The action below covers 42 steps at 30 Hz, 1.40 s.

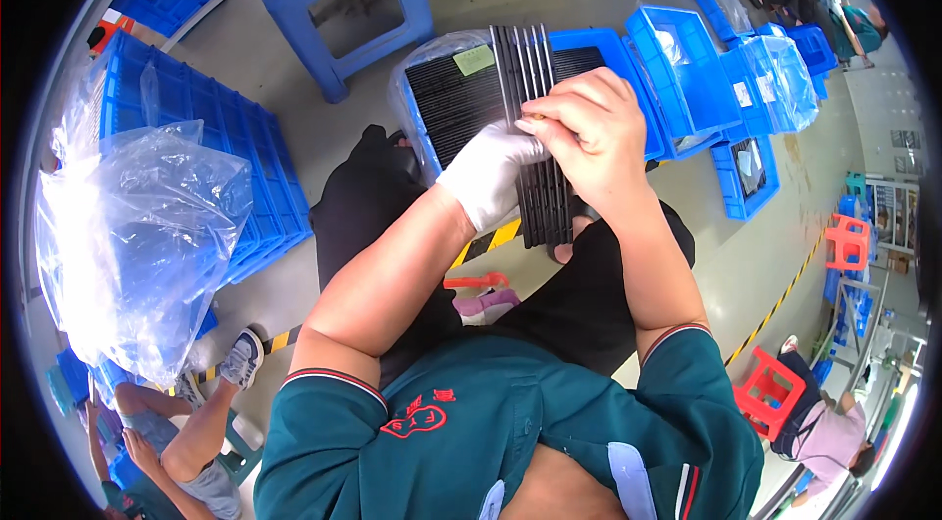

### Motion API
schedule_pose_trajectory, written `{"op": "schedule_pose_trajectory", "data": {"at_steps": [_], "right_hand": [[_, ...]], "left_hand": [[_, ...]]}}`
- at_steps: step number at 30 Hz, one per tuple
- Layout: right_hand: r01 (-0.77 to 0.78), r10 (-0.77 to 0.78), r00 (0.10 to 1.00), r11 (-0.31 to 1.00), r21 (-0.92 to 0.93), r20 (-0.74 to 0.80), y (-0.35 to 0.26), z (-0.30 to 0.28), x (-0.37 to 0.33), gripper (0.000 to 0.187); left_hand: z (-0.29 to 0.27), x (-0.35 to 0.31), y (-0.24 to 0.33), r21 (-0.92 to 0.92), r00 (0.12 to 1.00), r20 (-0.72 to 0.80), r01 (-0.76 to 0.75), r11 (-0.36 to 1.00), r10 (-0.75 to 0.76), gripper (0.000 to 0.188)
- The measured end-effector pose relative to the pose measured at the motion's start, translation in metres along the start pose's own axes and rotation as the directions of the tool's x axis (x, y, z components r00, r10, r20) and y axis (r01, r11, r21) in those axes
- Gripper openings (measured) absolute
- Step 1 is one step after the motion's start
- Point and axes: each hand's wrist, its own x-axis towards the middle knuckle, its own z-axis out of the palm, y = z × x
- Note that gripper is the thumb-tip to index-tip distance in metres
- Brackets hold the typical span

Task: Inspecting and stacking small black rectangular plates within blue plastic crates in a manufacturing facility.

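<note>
My left hand [483, 175], in a white glove, is closed round a bundle of long, thin black strips [544, 198] held up in front of me. Their upper ends show shiny edges. My bare right hand [601, 132] lies against the bundle from the right, thumb and forefinger pinched on a small brass-coloured piece [533, 116] that is mostly hidden by the fingers. Behind the bundle, rows of similar black strips [446, 98] lie packed in a plastic-lined blue crate, with a yellow-green note [474, 60] on top.
A blue stool [339, 29] stands beyond the crate. Stacked blue crates [231, 157] with a clear plastic bag [142, 245] rise at my left. Blue bins [684, 69] stand at the right, with red stools [768, 392] farther off. Other people sit at lower left and lower right.
</note>
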Motion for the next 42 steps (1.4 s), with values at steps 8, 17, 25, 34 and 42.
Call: {"op": "schedule_pose_trajectory", "data": {"at_steps": [8, 17, 25, 34, 42], "right_hand": [[-0.353, 0.360, 0.931, 0.841, 0.410, 0.061, 0.016, 0.004, -0.004, 0.016], [-0.447, 0.441, 0.888, 0.753, 0.483, 0.133, 0.020, 0.011, -0.008, 0.017], [-0.391, 0.379, 0.918, 0.830, 0.397, 0.112, 0.021, 0.009, -0.013, 0.018], [0.031, -0.030, 0.999, 1.000, 0.005, -0.031, -0.002, 0.001, -0.005, 0.018], [-0.466, 0.407, 0.885, 0.796, 0.386, 0.228, 0.024, -0.003, -0.011, 0.016]], "left_hand": [[0.016, -0.009, 0.013, -0.168, 0.983, 0.029, 0.185, 0.968, -0.183, 0.025], [0.002, -0.006, 0.008, -0.154, 0.987, 0.056, 0.155, 0.976, -0.148, 0.026], [0.004, -0.009, 0.011, -0.122, 0.985, 0.028, 0.172, 0.978, -0.169, 0.028], [-0.011, 0.003, -0.004, -0.128, 0.989, 0.087, 0.130, 0.983, -0.119, 0.019], [-0.003, -0.002, 0.007, -0.148, 0.957, 0.227, 0.219, 0.964, -0.182, 0.025]]}}
